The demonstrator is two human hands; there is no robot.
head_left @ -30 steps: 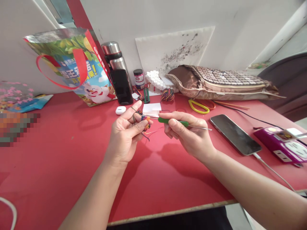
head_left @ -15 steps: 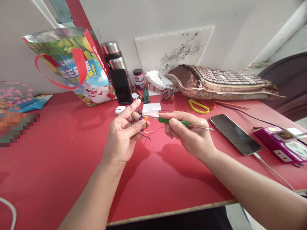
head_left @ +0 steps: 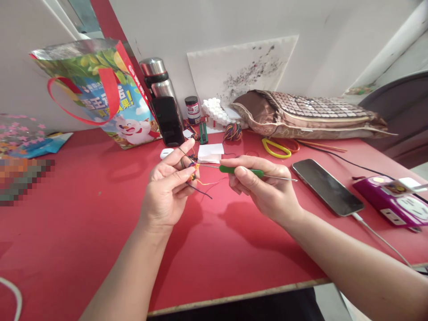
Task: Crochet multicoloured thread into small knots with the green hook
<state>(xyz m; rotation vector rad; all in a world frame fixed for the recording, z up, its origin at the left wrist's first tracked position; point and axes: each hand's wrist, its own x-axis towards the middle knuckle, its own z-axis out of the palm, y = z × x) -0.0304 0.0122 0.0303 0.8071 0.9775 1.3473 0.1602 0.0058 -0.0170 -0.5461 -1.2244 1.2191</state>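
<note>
Head view shows two bare hands working above a red table [head_left: 100, 232], near each other but not touching. The left hand [head_left: 167, 189] pinches a small multicoloured knitted piece [head_left: 193, 173] between the thumb and the fingers, so a large part of this piece is hidden. Its index finger is stretched upward, and a dark strand of yarn [head_left: 185, 154] goes from this finger down toward the piece. Below the hand, a dark yarn tail [head_left: 202, 191] hangs freely to the right, and a thin orange thread [head_left: 210, 183] also runs out to that side.

The right hand [head_left: 259, 185] is closed around the green handle of a crochet hook [head_left: 241, 170], holding it almost level, with the thumb and the index finger along the handle. One thin metal end points left and reaches the edge of the knitted piece; whether its tip is inside a stitch is too small to tell. The other metal end sticks out to the right, past the hand.

Just behind the piece lies a folded white paper [head_left: 210, 153], and farther back there is a ball of multicoloured yarn [head_left: 233, 132]. A white earphone case [head_left: 166, 153] is partly covered by the left fingers. To the right of the right hand, a dark phone [head_left: 326, 187] lies flat with a white cable [head_left: 377, 232] plugged in.
</note>
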